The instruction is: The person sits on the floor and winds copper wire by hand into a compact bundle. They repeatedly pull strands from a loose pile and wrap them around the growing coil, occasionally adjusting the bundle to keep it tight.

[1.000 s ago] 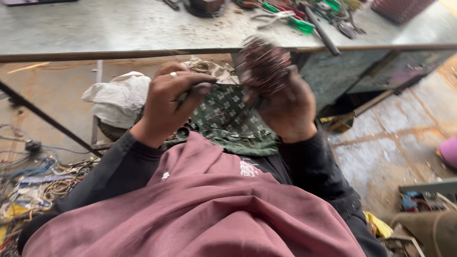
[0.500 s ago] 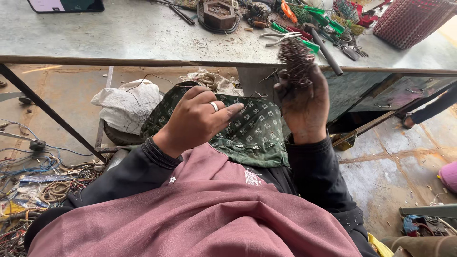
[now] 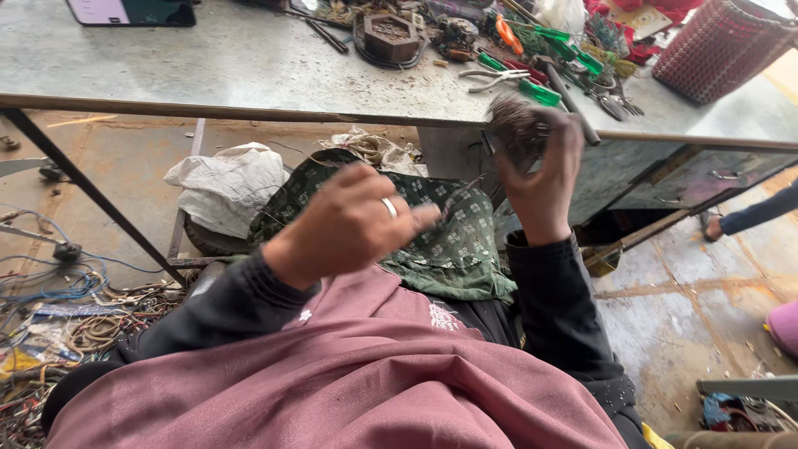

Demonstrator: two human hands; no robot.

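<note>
right hand: (image 3: 540, 179) raised at the table's edge, fingers curled tight round a wire bundle (image 3: 517, 126), gripping its lower part.
left hand: (image 3: 353, 220) lifted beside it with a ring on one finger, fingers loosely bent and blurred; it looks to hold nothing, though a fine strand between the fingertips cannot be ruled out.
wire bundle: a dark, bristly clump of thin strands, held upright just in front of the table (image 3: 233, 75) edge.
handling: likely light and springy, with stiff, prickly ends that could snag skin or cloth; loose strands may pull free, so the packed base is the safer place to grip.
nearby: green patterned cloth (image 3: 432, 241) on the lap, pliers (image 3: 499, 79) and green-handled tools (image 3: 540, 90) on the table, a red woven basket (image 3: 715, 54) at the far right.
</note>
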